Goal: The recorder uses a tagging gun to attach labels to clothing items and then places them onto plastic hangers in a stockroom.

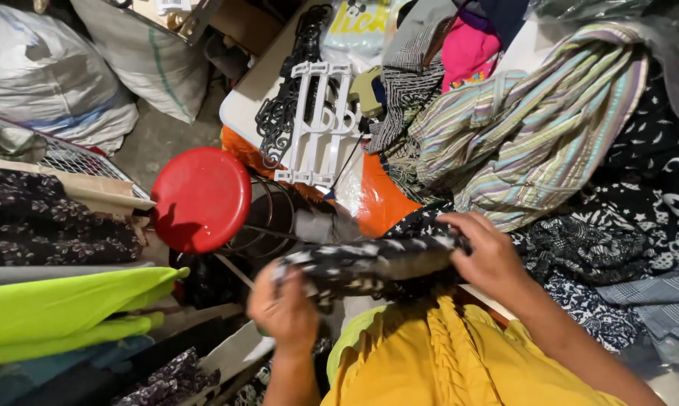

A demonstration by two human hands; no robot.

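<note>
A black garment with white star print [369,263] is stretched between both my hands, low in the middle of the view. My left hand [283,308] grips its left end, blurred by motion. My right hand [486,252] holds its right end, just below a striped pastel cloth [535,120]. More dark printed fabric [595,248] lies heaped to the right of my right hand. My yellow top [445,353] fills the bottom of the view.
A red round stool [202,198] stands left of centre. White hangers [317,120] and black hangers [287,90] lie on a table [238,105] with an orange cover. Sacks [53,75] sit at the top left. Neon green cloth [61,308] hangs at the lower left.
</note>
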